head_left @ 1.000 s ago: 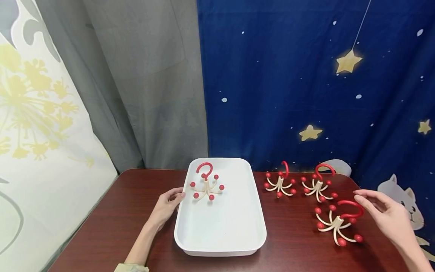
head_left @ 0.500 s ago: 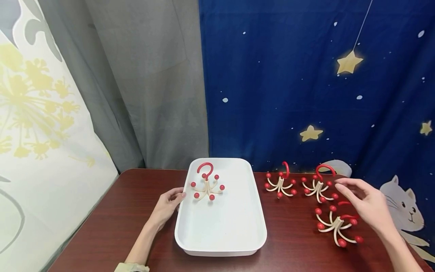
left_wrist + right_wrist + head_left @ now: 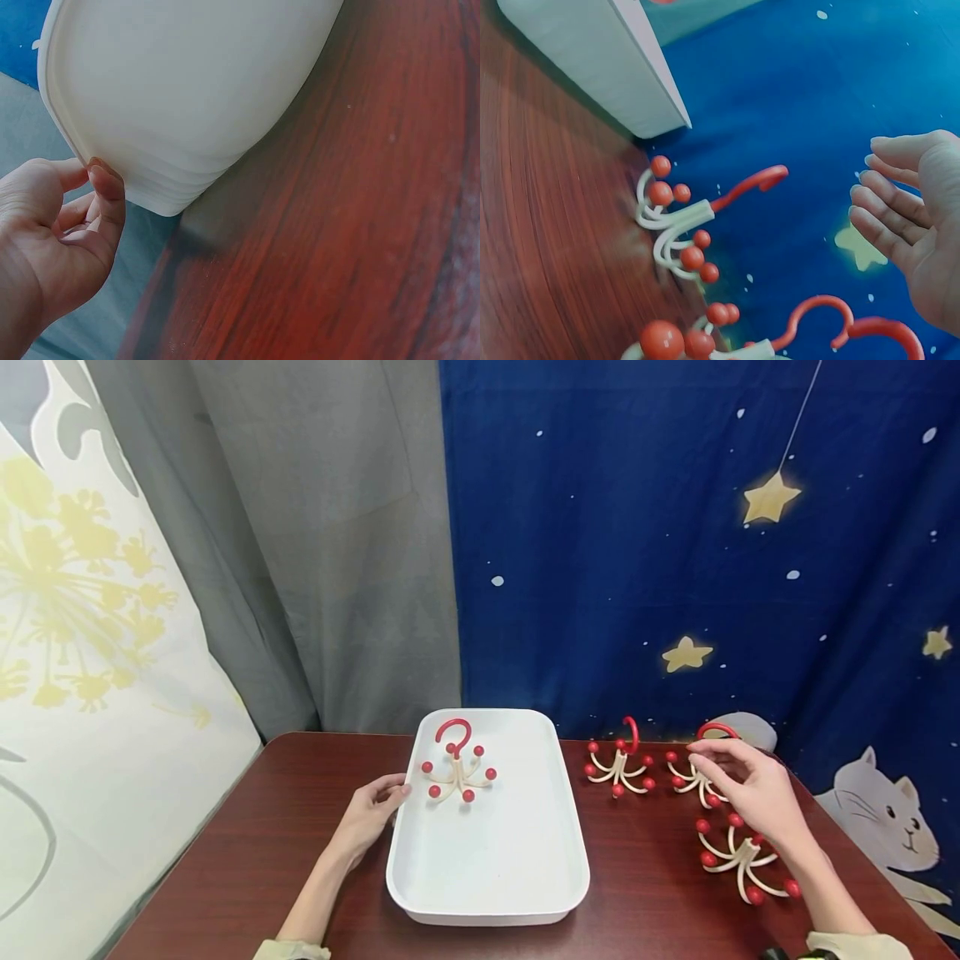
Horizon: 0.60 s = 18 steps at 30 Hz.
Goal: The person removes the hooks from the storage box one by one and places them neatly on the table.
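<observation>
At the left rim of the white tray (image 3: 491, 852), my left hand (image 3: 365, 814) pinches the edge between thumb and fingers, as the left wrist view shows on the tray (image 3: 187, 90). Inside the tray stands a multi-arm hanger (image 3: 456, 774) with cream arms, red ball tips and a red hook. My right hand (image 3: 753, 789) hovers with relaxed fingers over the right side, partly covering the back-right hanger (image 3: 702, 777) and the red hook of the front-right hanger (image 3: 744, 853). Another hanger (image 3: 618, 767) stands left of them. In the right wrist view, nothing lies between my right fingers (image 3: 885, 199).
The dark red wooden table (image 3: 300, 802) carries the tray and the hangers. Behind its back edge hang a grey curtain (image 3: 337, 568) and a blue star-patterned curtain (image 3: 585, 527). A white cloth with yellow flowers (image 3: 90, 635) hangs at the left.
My right hand has moved left from beside the front-right hanger to over the back-right one. The left hand, the tray and the hangers have stayed in place.
</observation>
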Tool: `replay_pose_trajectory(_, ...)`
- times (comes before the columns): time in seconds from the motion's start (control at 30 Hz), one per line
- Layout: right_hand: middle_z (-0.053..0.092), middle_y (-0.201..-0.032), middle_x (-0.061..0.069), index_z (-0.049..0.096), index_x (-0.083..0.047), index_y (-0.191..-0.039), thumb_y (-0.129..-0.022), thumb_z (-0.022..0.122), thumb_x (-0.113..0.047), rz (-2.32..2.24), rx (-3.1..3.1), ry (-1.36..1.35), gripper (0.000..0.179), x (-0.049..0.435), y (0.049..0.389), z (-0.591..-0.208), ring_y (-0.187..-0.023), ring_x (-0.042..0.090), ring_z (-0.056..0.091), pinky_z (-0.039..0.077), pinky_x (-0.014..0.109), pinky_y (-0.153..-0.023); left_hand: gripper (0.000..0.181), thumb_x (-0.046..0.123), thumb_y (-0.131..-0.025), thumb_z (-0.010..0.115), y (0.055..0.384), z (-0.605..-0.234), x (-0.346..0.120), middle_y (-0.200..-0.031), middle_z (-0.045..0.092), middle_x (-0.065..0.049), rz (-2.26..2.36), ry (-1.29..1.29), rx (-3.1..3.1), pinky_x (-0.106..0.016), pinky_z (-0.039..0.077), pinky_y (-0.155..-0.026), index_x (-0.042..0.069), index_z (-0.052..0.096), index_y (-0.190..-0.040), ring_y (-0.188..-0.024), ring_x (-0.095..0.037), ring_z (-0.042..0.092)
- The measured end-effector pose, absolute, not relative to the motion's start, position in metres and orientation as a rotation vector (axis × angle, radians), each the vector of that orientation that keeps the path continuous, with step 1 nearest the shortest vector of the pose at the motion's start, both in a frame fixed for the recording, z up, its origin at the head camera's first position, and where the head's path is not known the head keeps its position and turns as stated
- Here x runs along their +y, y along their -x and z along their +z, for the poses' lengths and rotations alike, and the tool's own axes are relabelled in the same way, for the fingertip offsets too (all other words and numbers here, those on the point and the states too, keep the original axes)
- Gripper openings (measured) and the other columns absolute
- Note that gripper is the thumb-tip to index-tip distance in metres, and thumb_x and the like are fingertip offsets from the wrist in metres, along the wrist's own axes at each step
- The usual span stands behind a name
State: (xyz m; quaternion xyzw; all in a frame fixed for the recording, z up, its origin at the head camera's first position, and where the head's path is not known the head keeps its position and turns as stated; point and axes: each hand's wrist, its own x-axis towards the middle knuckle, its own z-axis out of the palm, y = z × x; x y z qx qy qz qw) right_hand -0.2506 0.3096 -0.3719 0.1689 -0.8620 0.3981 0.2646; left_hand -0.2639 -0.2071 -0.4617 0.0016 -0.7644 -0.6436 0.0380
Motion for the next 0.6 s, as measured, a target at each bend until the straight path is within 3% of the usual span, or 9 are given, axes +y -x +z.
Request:
replay_pose_trajectory(0.3,0.072,-0.099,0.003,0.073,-0.013,-0.115,-0.094,0.073,-0.012,1.068,-2.36,-0.523,0.021,0.282,0.262,-0.37,-0.079,0.003,0.064,0.048,0.016,-0.065,0.039,0.015,-0.099,0.067,0.263,-0.46,-0.207,-0.105,0.067,-0.021,-1.967,-0.007,-2.348,-0.026,0.051,-0.065,-0.006,0.06,-0.131,-0.079,-0.02,0.06)
replay_pose_trajectory(0.6,0.072,-0.103,0.002,0.072,-0.013,-0.114,-0.096,0.072,-0.016,1.145,-2.368,-0.575,0.019,0.254,0.28,-0.371,-0.088,0.003,0.065,0.05,0.016,-0.074,0.039,0.017,-0.099,0.067,0.262,-0.459,-0.206,-0.107,0.067,-0.02,-1.985,-0.017,-2.344,-0.026,0.051,-0.066,-0.005,0.06,-0.131,-0.082,-0.021,0.06)
